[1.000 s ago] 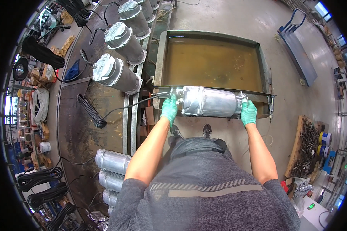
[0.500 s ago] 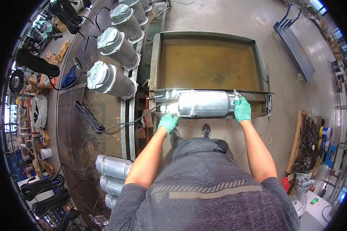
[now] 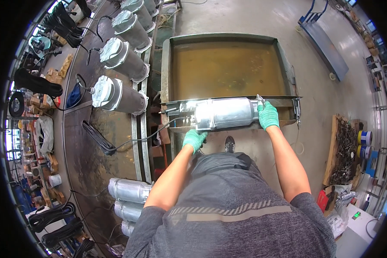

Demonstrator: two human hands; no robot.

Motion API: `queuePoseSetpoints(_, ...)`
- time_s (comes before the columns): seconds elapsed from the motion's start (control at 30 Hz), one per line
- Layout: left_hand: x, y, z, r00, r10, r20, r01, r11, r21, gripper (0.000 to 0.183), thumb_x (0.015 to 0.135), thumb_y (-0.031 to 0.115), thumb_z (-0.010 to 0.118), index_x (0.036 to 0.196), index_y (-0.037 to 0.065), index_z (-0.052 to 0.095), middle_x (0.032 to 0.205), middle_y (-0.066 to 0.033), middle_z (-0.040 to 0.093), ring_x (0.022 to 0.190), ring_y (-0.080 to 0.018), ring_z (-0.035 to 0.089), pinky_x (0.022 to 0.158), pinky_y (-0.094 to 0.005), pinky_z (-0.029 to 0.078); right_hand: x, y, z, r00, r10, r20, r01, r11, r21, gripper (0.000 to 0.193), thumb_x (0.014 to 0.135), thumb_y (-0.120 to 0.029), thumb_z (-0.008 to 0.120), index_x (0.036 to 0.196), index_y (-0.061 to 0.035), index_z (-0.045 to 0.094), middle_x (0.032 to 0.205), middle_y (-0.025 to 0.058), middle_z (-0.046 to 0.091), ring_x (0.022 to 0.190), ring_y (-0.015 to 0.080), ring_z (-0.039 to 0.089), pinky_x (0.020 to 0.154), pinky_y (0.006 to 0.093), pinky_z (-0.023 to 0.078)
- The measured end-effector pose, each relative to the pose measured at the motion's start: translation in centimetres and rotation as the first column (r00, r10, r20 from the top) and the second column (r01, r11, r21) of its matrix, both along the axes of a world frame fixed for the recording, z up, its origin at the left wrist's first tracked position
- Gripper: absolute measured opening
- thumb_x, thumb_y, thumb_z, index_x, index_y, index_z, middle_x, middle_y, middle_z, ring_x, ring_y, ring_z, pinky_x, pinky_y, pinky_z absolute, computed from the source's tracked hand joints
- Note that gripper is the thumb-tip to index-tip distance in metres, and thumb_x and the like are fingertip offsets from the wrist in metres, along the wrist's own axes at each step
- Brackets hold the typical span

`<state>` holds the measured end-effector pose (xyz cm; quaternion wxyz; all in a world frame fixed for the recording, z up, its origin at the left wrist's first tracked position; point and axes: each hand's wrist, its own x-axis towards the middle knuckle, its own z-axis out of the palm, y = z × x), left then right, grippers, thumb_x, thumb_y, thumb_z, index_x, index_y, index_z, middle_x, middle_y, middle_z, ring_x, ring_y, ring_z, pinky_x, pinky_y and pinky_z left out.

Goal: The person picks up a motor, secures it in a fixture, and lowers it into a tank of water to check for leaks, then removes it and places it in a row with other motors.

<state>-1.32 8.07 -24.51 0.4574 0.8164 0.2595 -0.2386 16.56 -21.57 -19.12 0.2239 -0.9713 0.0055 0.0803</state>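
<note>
Right hand (image 3: 268, 115) gripping end of silver cylinder (image 3: 225, 113); left hand (image 3: 195, 140) left of grip, near other end; tray (image 3: 166, 73) of brown liquid (image 3: 223, 64) beyond.

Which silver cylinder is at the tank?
The silver cylinder lying sideways at the tank's near edge, right hand on its right end. The other cylinders are all over on the bench to the left.

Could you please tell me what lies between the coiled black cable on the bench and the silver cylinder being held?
The head view shows a strand of black cable there, running from the coil across metal rails toward the silver cylinder.
</note>
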Motion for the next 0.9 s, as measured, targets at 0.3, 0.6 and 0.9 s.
queuePoseSetpoints(0.3, 0.4, 2.4, 3.9, 0.828, 0.111, 0.549, -0.245, 0.953, 0.176, 0.049, 0.101, 0.037, 0.06, 0.135, 0.002, 0.057, 0.121, -0.0278, 0.068, 0.111, -0.0424, 0.067, 0.097, -0.0465, 0.051, -1.0, -1.7, -1.9, 0.997, 0.002, 0.083, -0.014, 0.989, 0.148, 0.044, 0.103, -0.041, 0.049, 0.107, -0.0006, 0.064, 0.107, 0.0299, 0.068, 0.104, 0.0484, 0.064, 0.091, 0.0553, 0.051)
queuePoseSetpoints(0.6, 2.9, -0.8, 7.1, 0.896, 0.124, 0.427, -0.178, 0.98, 0.088, 0.079, 0.091, 0.022, 0.078, 0.158, 0.012, 0.038, 0.148, -0.0234, 0.056, 0.134, -0.0345, 0.057, 0.111, -0.0389, 0.043, -3.2, -13.2, -1.0, 0.984, -0.175, 0.032, 0.176, 0.984, -0.017, 0.049, 0.094, -0.041, 0.068, 0.125, -0.0037, 0.058, 0.127, 0.0265, 0.064, 0.117, 0.0424, 0.063, 0.1, 0.0524, 0.05)
queuePoseSetpoints(0.9, 3.8, 0.3, 8.2, 0.957, 0.011, 0.291, -0.058, 0.986, 0.155, 0.076, 0.093, 0.027, 0.077, 0.159, 0.024, 0.04, 0.136, -0.0255, 0.063, 0.119, -0.0378, 0.066, 0.1, -0.0421, 0.05, 1.6, -20.0, -6.0, 0.92, -0.392, 0.028, 0.393, 0.917, -0.068, 0.047, 0.093, -0.033, 0.07, 0.128, -0.0061, 0.056, 0.108, 0.0259, 0.071, 0.104, 0.0459, 0.068, 0.088, 0.0533, 0.054)
